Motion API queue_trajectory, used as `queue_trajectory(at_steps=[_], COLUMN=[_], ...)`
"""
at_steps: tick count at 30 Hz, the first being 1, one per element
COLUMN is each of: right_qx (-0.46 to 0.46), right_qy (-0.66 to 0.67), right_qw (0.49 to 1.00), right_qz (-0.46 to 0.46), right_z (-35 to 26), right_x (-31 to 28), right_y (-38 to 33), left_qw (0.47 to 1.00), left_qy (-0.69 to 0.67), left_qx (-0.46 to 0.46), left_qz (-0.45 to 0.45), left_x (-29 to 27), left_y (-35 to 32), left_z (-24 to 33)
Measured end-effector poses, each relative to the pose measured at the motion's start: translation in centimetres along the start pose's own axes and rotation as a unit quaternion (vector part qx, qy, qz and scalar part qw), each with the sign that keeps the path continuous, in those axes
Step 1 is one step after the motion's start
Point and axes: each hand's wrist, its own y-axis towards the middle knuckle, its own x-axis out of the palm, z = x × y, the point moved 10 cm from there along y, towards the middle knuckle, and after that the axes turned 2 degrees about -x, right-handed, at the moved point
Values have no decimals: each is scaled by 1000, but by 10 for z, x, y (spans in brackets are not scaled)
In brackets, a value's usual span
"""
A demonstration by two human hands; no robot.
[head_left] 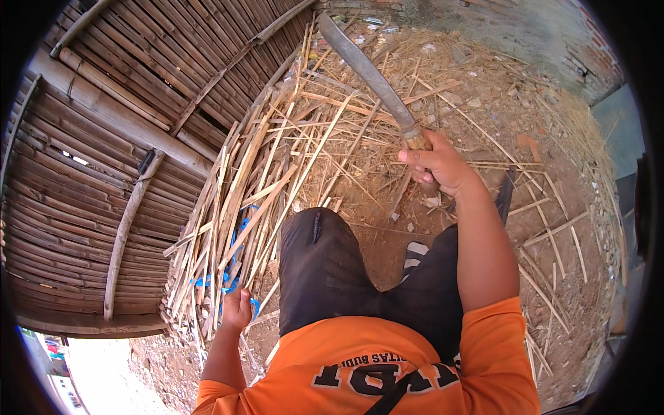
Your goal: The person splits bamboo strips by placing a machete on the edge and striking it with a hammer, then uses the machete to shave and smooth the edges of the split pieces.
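Bamboo wall [62, 228] fills the left side, beside dirt ground [380, 242] littered with scraps. Pale strips [250, 159] lie heaped between wall and person; many look already split, yet they cross loosely, so squaring up the heap seems undone. The machete [369, 74] points up and away, its handle gripped by the right hand [444, 164]. Beside the heap, the left hand [236, 309] has curled fingers, their hold unclear, near blue ribbon [202, 281], whose tying I cannot tell.

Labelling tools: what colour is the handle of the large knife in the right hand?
Brown; the handle shows best in the head view, partly covered by the right hand.
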Motion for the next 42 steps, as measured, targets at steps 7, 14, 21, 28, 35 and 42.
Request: queue_trajectory(at_steps=[7, 14, 21, 28, 35, 42], right_qx=[-68, -41, -87, -151, -47, -15], right_qy=[-2, -51, -115, -129, -127, -150], right_qw=[974, 956, 931, 909, 895, 909], right_qz=[215, 285, 335, 366, 424, 390], right_z=[-5, 3, -27, -41, 0, -1], right_x=[-63, -87, -107, -137, -143, -92], right_y=[0, -1, -14, -22, 5, 34], left_qw=[980, 916, 941, 914, 890, 915], left_qy=[147, 245, 210, 288, 333, 318], left_qx=[-120, -316, -263, -285, -309, -240], left_qz=[51, -3, -23, -23, 34, 68], left_x=[2, 33, 53, 55, 68, 84], left_y=[27, 52, 143, 223, 236, 220], left_z=[-60, -131, -192, -258, -286, -281])
